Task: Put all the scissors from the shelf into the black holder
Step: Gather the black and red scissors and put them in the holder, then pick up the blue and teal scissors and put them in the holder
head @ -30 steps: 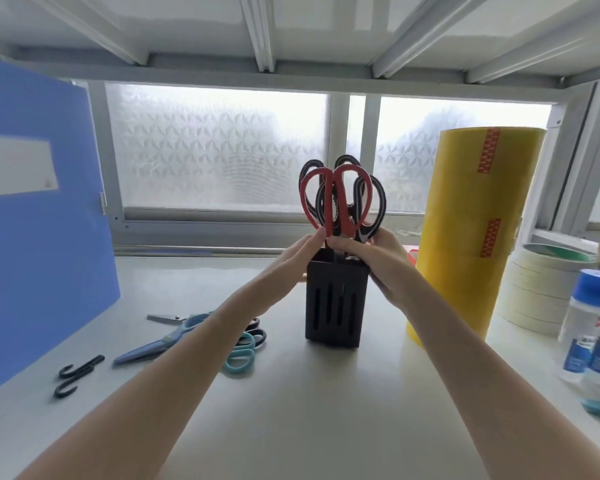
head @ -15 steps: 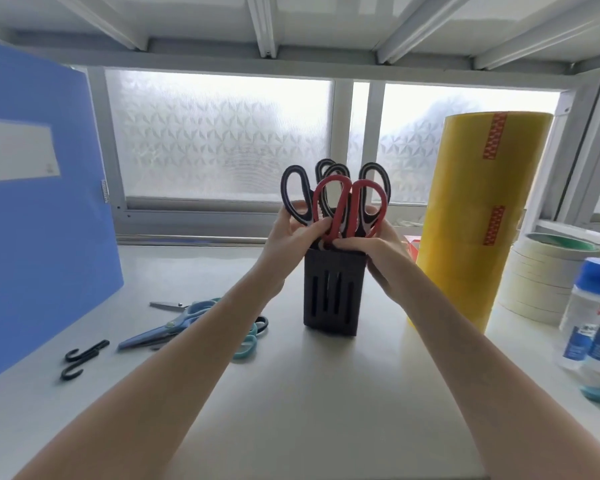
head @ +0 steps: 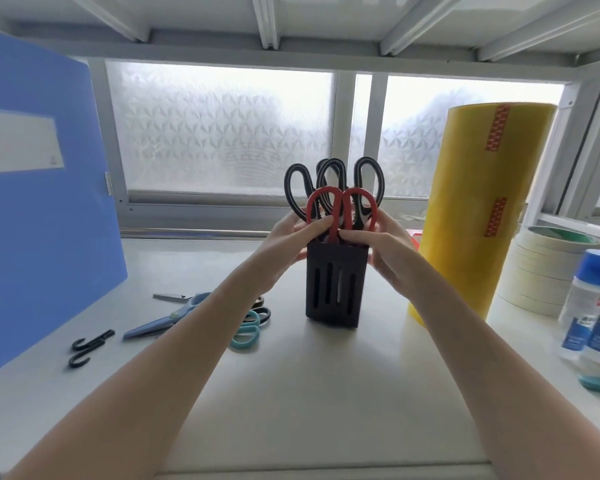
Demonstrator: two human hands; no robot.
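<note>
The black slotted holder (head: 334, 289) stands upright mid-shelf. Red-handled scissors (head: 340, 211) sit in its front, handles up, with black-handled scissors (head: 298, 190) behind them. My left hand (head: 291, 237) pinches the red scissors' left loop at the holder's rim. My right hand (head: 385, 247) grips the right loop and the holder's right side. On the shelf to the left lie blue scissors (head: 168, 315) and teal-handled scissors (head: 245, 332), partly hidden by my left forearm.
A blue folder (head: 39, 209) stands at the left, with two black hooks (head: 87, 348) in front of it. A tall yellow roll (head: 478, 209), stacked tape rolls (head: 541, 271) and blue-capped bottles (head: 589, 306) crowd the right. A shelf board is overhead.
The red scissors have sunk lower into the holder. Both hands have stayed at the rim, and the black handles now stand above the red ones.
</note>
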